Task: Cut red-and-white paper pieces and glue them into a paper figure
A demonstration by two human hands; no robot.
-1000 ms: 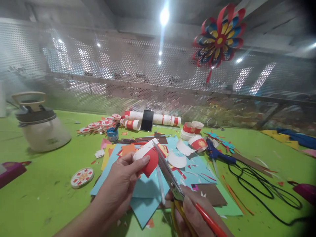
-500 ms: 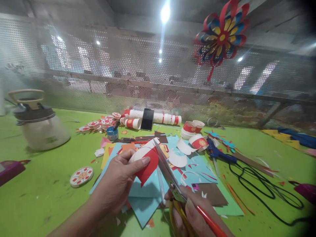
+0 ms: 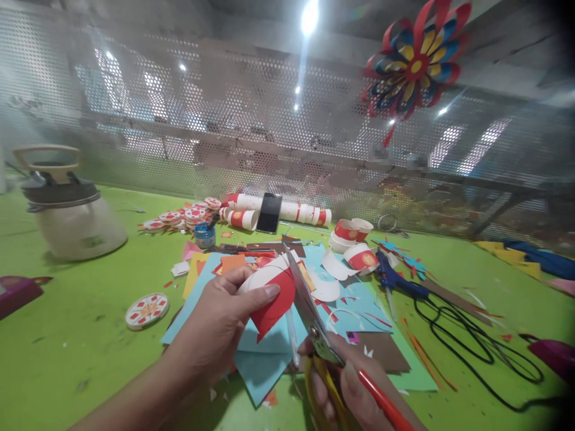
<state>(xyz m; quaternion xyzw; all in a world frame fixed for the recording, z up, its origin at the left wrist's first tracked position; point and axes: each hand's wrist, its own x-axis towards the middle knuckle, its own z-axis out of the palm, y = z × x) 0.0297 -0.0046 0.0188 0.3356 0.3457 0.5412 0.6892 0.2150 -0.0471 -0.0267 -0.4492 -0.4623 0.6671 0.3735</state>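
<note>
1. A red-and-white paper piece (image 3: 281,299), marked with a thin curved line, is hanging above light blue sheets (image 3: 263,374) in front of the person.
2. The left hand (image 3: 224,305) is pinching this piece firmly between thumb and fingers.
3. The right hand (image 3: 354,377) is gripping yellow-handled scissors (image 3: 314,326), fingers closing around the handles; a red rod (image 3: 381,398) is lying along the same hand. The blades are pointing away along the paper's right edge; whether they are biting into it cannot be told.
4. Cut paper cups (image 3: 358,258) beyond are bearing round gold emblems on red, their details too small to read.
5. A blue jar (image 3: 205,236) is showing a blurred label, illegible.
6. A dark-screened phone (image 3: 269,214) is leaning near more cups, displaying no readable text.
7. At far left, a pale jug (image 3: 85,230) is carrying a greenish, unreadable mark.
</note>
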